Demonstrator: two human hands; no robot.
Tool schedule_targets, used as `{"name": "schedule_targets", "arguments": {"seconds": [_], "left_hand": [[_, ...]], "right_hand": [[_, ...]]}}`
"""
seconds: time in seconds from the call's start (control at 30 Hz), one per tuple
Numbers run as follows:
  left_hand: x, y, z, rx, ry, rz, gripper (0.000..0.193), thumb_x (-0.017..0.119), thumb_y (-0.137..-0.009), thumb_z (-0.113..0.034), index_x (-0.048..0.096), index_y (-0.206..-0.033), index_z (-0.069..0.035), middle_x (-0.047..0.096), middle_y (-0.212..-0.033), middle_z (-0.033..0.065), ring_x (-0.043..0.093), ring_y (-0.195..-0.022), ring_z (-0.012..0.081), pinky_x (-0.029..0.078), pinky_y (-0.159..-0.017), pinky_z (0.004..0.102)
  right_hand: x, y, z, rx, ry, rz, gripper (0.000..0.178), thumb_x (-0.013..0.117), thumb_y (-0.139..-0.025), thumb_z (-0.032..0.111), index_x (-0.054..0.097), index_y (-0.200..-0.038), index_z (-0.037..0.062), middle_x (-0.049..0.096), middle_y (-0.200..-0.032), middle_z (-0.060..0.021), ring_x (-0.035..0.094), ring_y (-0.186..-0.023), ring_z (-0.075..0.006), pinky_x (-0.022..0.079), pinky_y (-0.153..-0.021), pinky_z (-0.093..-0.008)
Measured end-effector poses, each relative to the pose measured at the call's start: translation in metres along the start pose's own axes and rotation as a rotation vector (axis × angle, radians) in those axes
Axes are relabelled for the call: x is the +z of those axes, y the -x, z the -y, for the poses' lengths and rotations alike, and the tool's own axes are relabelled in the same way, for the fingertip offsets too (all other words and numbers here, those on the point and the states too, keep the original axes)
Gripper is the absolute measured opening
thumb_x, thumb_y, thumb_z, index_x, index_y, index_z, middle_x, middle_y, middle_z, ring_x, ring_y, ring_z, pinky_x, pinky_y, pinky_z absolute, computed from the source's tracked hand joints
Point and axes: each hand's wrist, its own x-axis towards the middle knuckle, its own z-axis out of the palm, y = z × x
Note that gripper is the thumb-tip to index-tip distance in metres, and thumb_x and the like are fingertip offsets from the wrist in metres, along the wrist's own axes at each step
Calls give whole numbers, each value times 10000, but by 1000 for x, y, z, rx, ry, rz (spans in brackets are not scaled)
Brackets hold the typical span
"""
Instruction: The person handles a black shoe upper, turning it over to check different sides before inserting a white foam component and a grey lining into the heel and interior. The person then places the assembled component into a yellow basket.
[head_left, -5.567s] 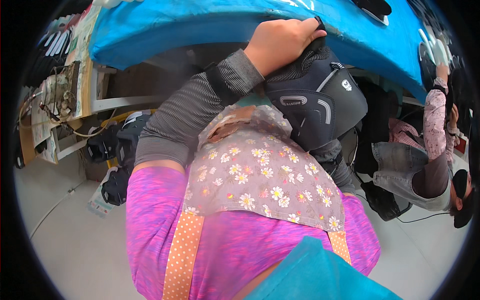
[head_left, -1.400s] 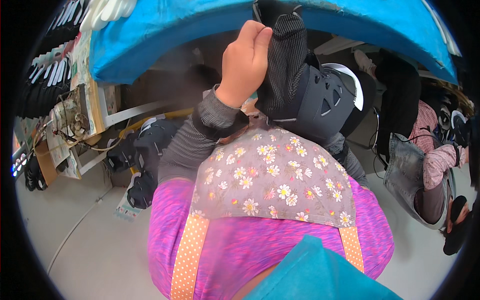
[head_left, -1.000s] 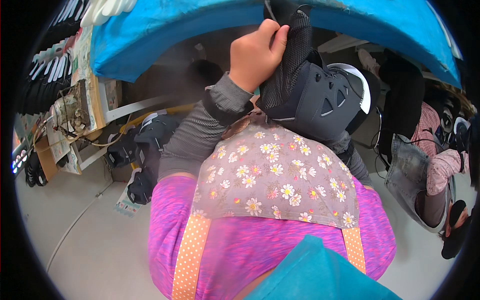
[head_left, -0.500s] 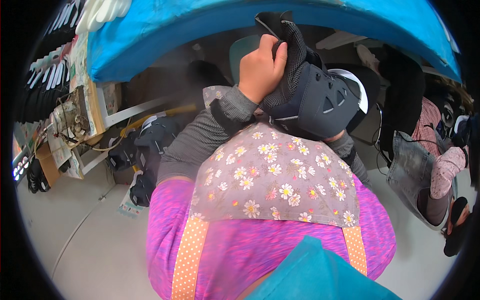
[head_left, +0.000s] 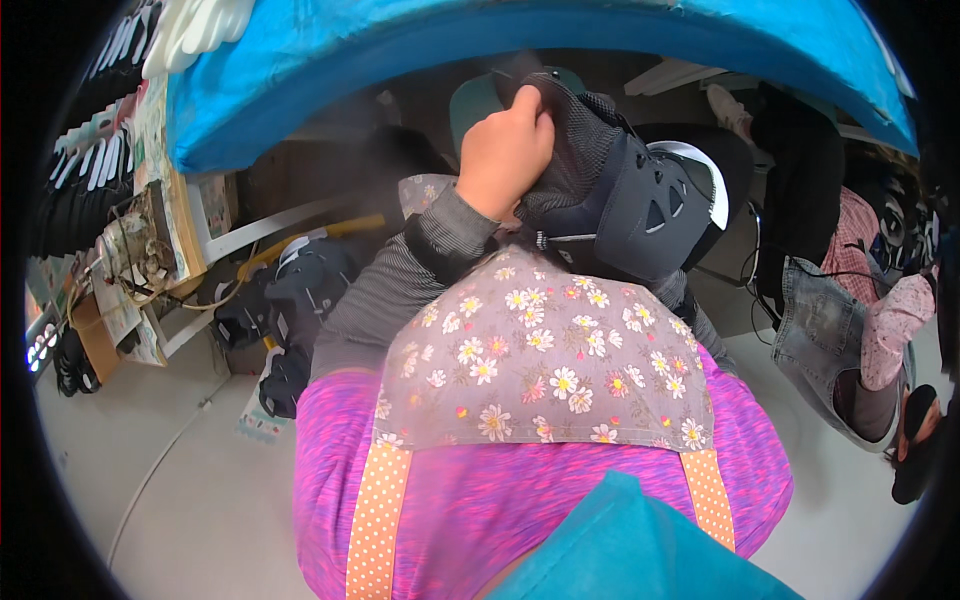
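Note:
A dark navy shoe upper [head_left: 650,205] is held up over my lap, with grey mesh lining at its collar and a white curved edge at its far right end. My left hand [head_left: 508,150] is closed on the mesh collar, with the thumb on top and the fingers bent round it. My right sleeve [head_left: 690,300] reaches up behind the lower right of the upper. The upper hides my right hand, so its fingers cannot be seen.
A blue-covered table [head_left: 400,65] curves across the top, with white foot-shaped pieces [head_left: 205,30] at its left. More dark shoe uppers [head_left: 305,280] hang by a yellow bar [head_left: 350,224] at left. A seated co-worker [head_left: 840,330] is at right.
The upper's collar and my left hand have moved slightly left and down. The tall dark flap at the top has dropped and blurred. My left hand keeps its grip.

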Motion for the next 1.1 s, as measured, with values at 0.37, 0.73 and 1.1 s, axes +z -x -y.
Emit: {"name": "schedule_targets", "arguments": {"seconds": [0.37,0.73,1.1], "left_hand": [[-6,1,-5,-17,86,14,187,602,-927,-233,575,-990,-59,685,-778,188,672,-704,391,533,-616,468],[-33,-13,-5,341,-316,-435,364,809,-760,-302,619,-969,-72,609,-855,75,605,-798,296,486,-712,392],[-49,32,-45,291,269,296,566,873,-715,-342,661,-1061,52,685,-964,153,647,-777,268,524,-729,332]], "right_hand": [[0,-2,-1,9,-4,18,489,665,-859,137,489,-1299,15,549,-1268,-159,563,-1118,-263,477,-936,-378],[6,0,-3,15,-35,29,508,660,-869,146,475,-1324,15,538,-1292,-160,555,-1140,-259,474,-951,-376],[14,5,-10,59,-85,-10,526,654,-879,155,461,-1348,15,528,-1317,-161,548,-1162,-254,471,-966,-374]]}}
